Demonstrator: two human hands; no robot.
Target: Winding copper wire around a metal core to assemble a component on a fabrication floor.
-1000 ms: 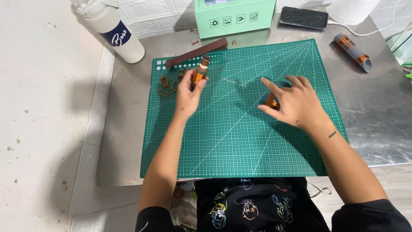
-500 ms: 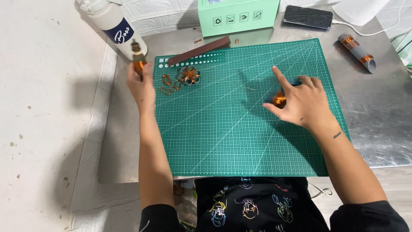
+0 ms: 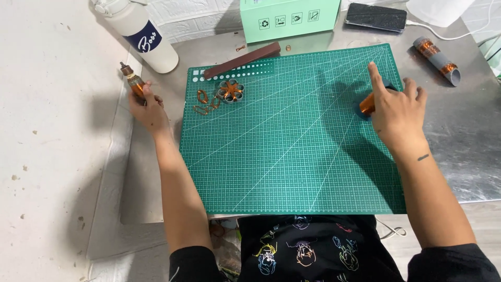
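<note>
Head view: left hand (image 3: pixel 148 107) grips a small brown bottle (image 3: pixel 133 81) left of the green cutting mat (image 3: pixel 292 151). Right hand (image 3: pixel 399 112), index finger raised, closes around an orange roll (image 3: pixel 367 104) at the mat's right edge.

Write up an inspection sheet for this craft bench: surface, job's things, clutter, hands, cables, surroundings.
Surface: green cutting mat on a metal table.
Job's things: small brown glue bottle held off the mat's left edge; orange coil on a blue base under the right hand; flower-shaped loop piece and loose orange loops near the mat's top left.
Clutter: white water bottle, dark brown bar, mint-green box, black phone, grey tube with orange wraps.
Hands: left hand grips the bottle; right hand rests on the coil, forefinger raised.
Cables: white cable at top right.
Surroundings: white brick wall behind.
</note>
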